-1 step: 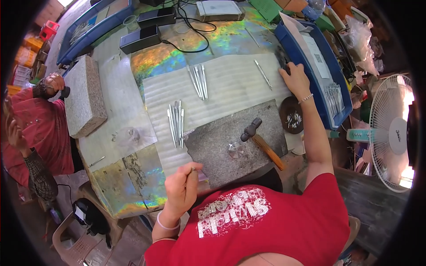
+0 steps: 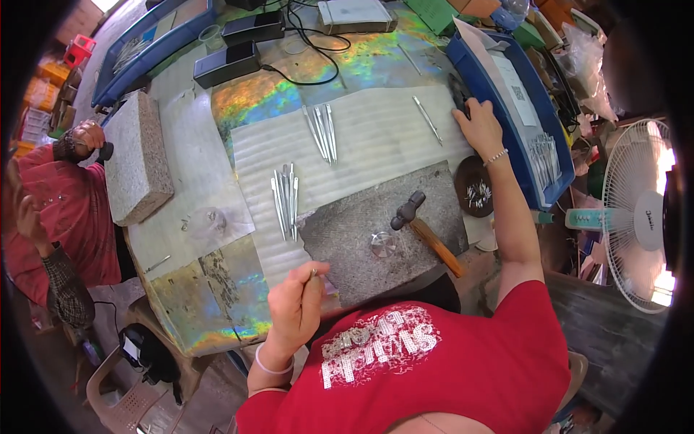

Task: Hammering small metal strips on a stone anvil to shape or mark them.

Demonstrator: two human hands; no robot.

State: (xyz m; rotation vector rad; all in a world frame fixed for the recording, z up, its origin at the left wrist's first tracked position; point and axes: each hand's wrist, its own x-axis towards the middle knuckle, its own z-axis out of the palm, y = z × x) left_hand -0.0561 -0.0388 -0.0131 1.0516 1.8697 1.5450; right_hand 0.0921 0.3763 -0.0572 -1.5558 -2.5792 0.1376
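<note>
My left hand (image 2: 295,307) is closed in a pinch before the near left corner of the dark stone slab (image 2: 340,269). A tiny thing shows at its fingertips, too small to name. Stretched out to the far right, my right hand (image 2: 483,130) has its fingers on a dark tool (image 2: 457,92) beside the blue tray; its kind is partly hidden. On the slab lie a hammer (image 2: 409,210) with a wooden handle and a clear round disc (image 2: 383,244). Slim silver sticks lie in two groups, one farther off (image 2: 325,134), one nearer (image 2: 286,202). A single silver stick (image 2: 427,119) lies apart.
A dark round bowl (image 2: 475,194) holds small metal bits. The blue tray (image 2: 557,189) holds silver pieces and papers. A fan (image 2: 640,217) stands at right. Black boxes (image 2: 228,65) with cables lie at the back. Another person (image 2: 65,210) sits left, by a granite block (image 2: 141,155).
</note>
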